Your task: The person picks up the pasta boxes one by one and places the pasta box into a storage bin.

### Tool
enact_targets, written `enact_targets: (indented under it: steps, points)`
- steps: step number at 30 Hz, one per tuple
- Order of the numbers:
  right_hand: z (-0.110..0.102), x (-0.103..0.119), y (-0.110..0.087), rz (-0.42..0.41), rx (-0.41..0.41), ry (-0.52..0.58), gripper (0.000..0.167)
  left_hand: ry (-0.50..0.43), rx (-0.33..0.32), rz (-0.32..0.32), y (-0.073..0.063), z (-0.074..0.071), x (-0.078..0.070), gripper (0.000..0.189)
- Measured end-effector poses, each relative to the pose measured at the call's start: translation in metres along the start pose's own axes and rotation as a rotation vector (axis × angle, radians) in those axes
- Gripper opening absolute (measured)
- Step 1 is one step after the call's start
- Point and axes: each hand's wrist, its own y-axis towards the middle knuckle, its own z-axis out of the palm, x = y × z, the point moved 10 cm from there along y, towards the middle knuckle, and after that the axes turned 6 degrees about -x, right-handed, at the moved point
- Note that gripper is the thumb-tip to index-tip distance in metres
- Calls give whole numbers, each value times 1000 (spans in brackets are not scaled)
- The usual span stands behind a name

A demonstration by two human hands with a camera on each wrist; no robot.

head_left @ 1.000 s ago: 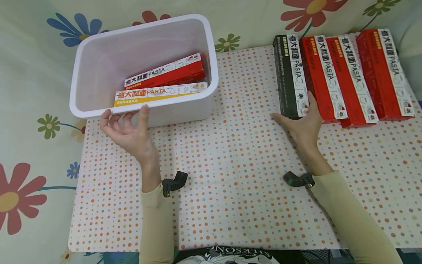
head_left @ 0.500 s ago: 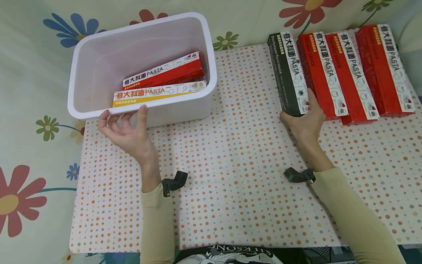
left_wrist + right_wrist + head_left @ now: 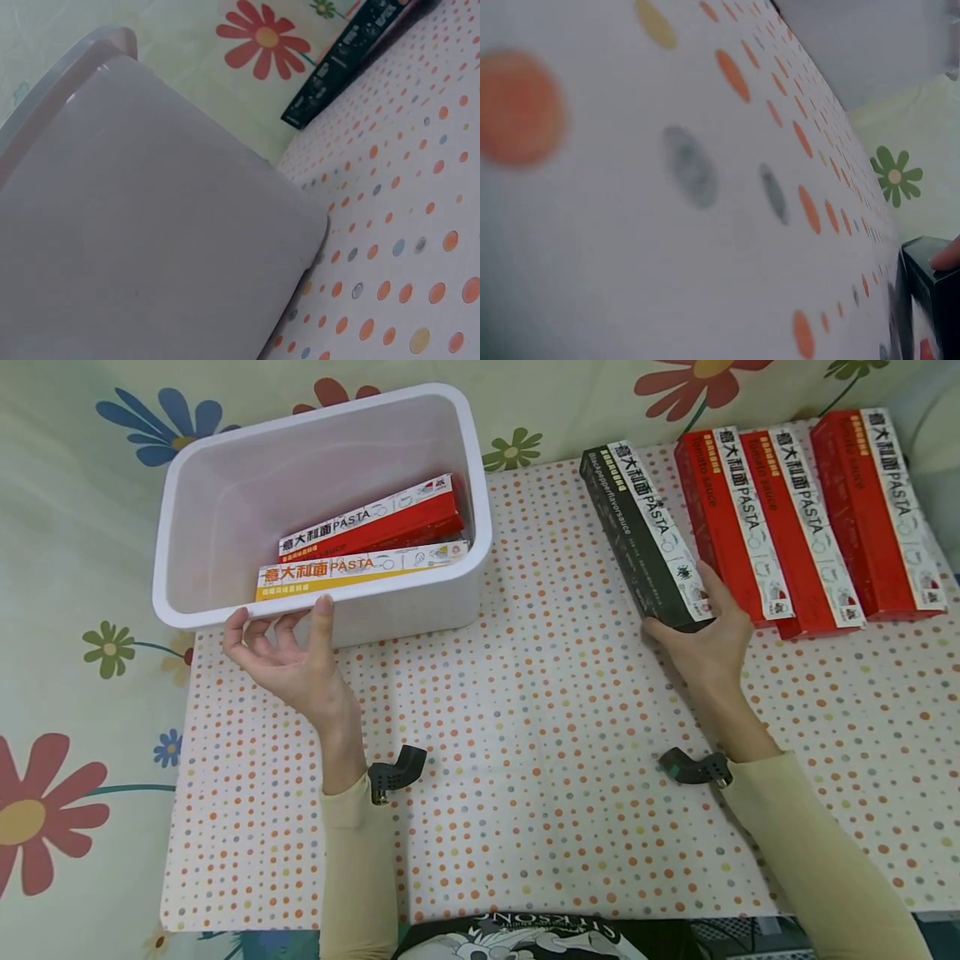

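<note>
My right hand (image 3: 712, 643) grips the near end of a black pasta box (image 3: 637, 539) marked black pepper flavor sauce, thumb on its left side and fingers on its right. The box slants, far end to the left. In the right wrist view a fingertip (image 3: 948, 258) lies against its dark end; the left wrist view shows the box's dark side (image 3: 345, 64). My left hand (image 3: 296, 672) holds the front rim of a white plastic tub (image 3: 408, 610). Inside the tub lie a red pasta box (image 3: 405, 527) and a yellow-and-white pasta box (image 3: 360, 572).
Right of the black box, several red tomato sauce pasta boxes (image 3: 723, 522) lie side by side, with a gap before the rightmost one (image 3: 862, 518). A dotted cloth (image 3: 525, 735) covers the table. A flower-patterned curtain (image 3: 558, 402) hangs behind.
My right hand has closed on the black box. The box's far end has swung left, away from the nearest red box. My left hand stays on the tub rim.
</note>
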Motion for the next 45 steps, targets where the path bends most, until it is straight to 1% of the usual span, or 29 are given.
enact_targets:
  steps: [5,7,11,15,17,20,23,28,31,33,35,38,41,43,45]
  points:
    - [-5,4,-8,7,67,-11,88,-1,7,-8,-1,-1,1,76]
    - [-7,7,-11,8,93,10,88,0,10,-4,-1,-1,0,75]
    - [-12,16,-15,-10,116,38,89,2,18,10,-1,0,-1,76]
    - [-20,32,-20,-54,119,98,88,-12,20,14,-1,1,-1,76]
    - [-25,44,-22,-81,118,125,87,-19,23,13,-1,1,-1,77]
    - [-33,68,-24,-139,111,136,86,-30,24,8,0,2,0,77]
    - [-41,98,-25,-229,103,154,82,-33,25,13,0,2,-1,76]
    - [-46,152,-25,-399,127,205,80,-42,15,11,1,2,-1,77]
    - [-39,184,-24,-495,174,221,79,-51,-2,-1,0,2,1,77]
    - [-30,206,-21,-555,217,220,80,-56,-13,-8,0,1,1,77]
    - [-20,226,-19,-601,262,192,80,-59,-22,-20,-1,1,3,77]
    - [-1,253,-14,-660,327,94,81,-54,-24,-30,-2,2,4,76]
    - [20,275,-11,-698,400,-26,82,-49,-21,-36,-3,4,5,76]
    - [35,287,-12,-731,446,-103,83,-47,-18,-39,-4,5,6,76]
    - [50,298,-16,-772,491,-155,84,-43,-15,-42,-5,6,7,76]
